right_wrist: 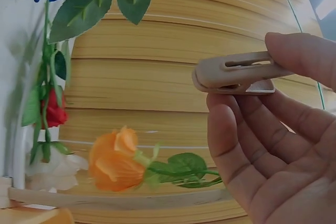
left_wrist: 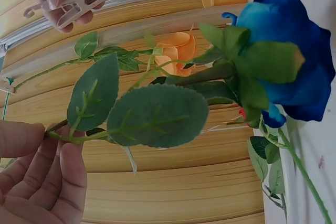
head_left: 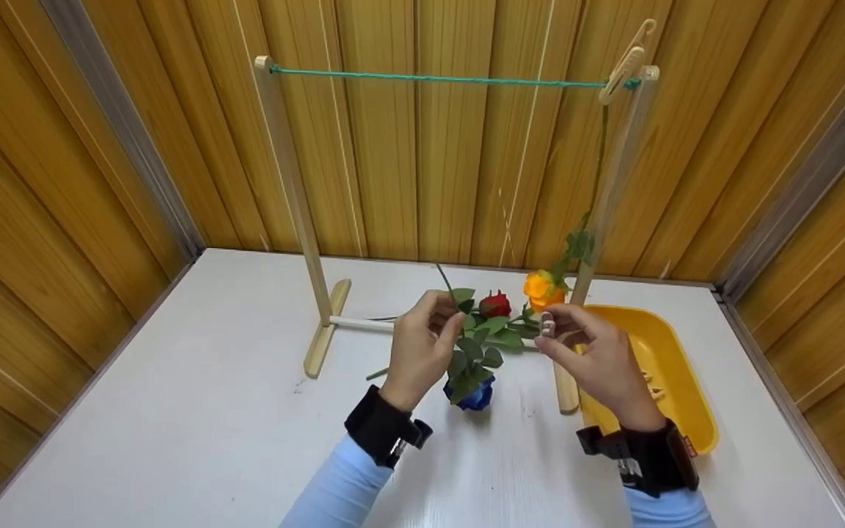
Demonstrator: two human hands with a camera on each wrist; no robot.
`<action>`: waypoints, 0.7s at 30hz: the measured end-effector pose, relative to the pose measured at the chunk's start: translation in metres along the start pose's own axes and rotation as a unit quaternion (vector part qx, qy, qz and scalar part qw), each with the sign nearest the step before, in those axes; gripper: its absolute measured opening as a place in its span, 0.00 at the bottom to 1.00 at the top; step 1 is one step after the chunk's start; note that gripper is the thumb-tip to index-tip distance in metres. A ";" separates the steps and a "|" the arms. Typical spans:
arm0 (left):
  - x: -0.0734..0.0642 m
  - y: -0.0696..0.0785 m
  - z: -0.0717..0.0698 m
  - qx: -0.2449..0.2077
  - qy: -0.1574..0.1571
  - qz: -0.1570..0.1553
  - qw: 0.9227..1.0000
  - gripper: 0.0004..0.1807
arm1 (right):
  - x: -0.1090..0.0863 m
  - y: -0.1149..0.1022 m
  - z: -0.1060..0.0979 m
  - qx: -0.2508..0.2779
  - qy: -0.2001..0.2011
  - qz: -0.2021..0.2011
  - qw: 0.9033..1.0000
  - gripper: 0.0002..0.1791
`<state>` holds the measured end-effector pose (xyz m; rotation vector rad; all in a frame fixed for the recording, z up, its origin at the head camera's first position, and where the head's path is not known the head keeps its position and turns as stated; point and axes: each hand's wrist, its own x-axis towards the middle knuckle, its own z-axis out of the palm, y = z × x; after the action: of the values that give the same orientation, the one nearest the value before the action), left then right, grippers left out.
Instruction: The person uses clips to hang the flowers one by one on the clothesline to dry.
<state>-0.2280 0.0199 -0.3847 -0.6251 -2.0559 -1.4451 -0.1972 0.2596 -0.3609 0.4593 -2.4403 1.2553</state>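
Observation:
My left hand pinches the stem of a blue rose between thumb and fingers. Its bloom hangs downward over the table, with green leaves just below the fingertips in the head view. Between the thumb and fingers of my right hand is a beige clothespin, held apart from the rose. An orange rose hangs bloom-down near the right post, its stem gripped by another clothespin on a green string. Behind my hands, a red rose lies low by the rack's base.
A wooden rack with a left post and right post stands on the white table. To the right, a yellow tray holds a few clothespins. A white rose lies near the red one.

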 end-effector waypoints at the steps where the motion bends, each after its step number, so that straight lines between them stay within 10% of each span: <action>1: 0.003 0.001 0.001 0.003 -0.006 0.002 1.000 0.05 | 0.002 -0.001 -0.001 -0.001 -0.002 0.000 1.000 0.19; 21: 0.076 0.012 0.022 0.057 -0.151 -0.049 0.986 0.04 | 0.073 -0.015 -0.032 0.011 -0.020 -0.072 0.997 0.19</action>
<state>-0.2803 0.0490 -0.3316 -0.7414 -2.4148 -1.3415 -0.2498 0.2694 -0.3000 0.6612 -2.3807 1.2242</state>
